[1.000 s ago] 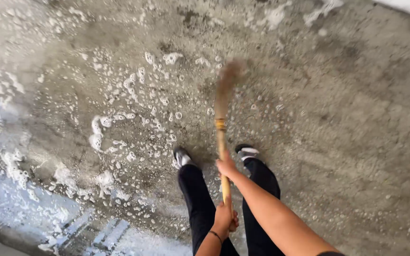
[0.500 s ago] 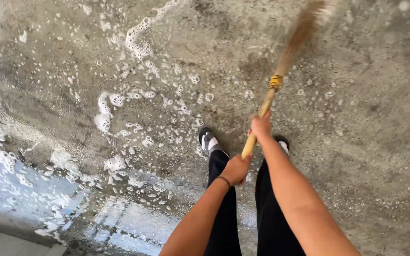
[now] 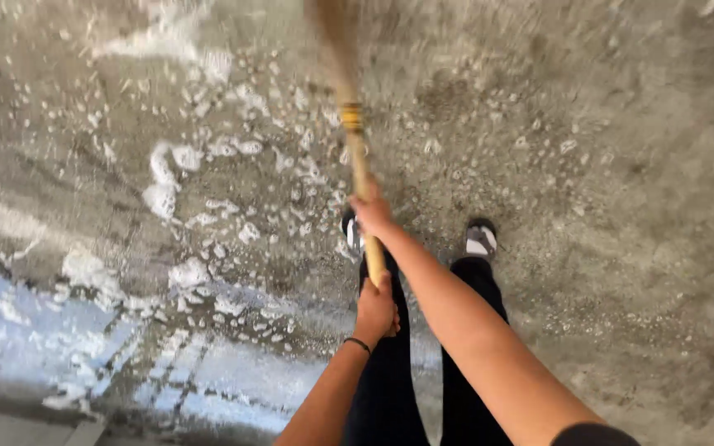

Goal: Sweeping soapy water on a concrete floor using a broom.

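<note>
broom: a broom (image 3: pixel 355 157) with a yellowish wooden handle and a yellow band just below the bristles; it runs from the hands up toward the far edge of the floor, with the bristle head blurred at the top of the view.
right hand: the right hand (image 3: pixel 371 211) is closed around the handle at about its middle, arm stretched forward.
left hand: the left hand (image 3: pixel 375 312) is wrapped around the lower end of the handle, nearer the body, with a dark band at the wrist.
floor: wet grey concrete floor (image 3: pixel 605 206), rough and speckled.
foam: white foam (image 3: pixel 163 186) lies in clumps over the left half of the floor, thicker toward the near left corner.
feet: two dark shoes with white tops (image 3: pixel 481 239) stand just below the broom, under dark trousers.
</note>
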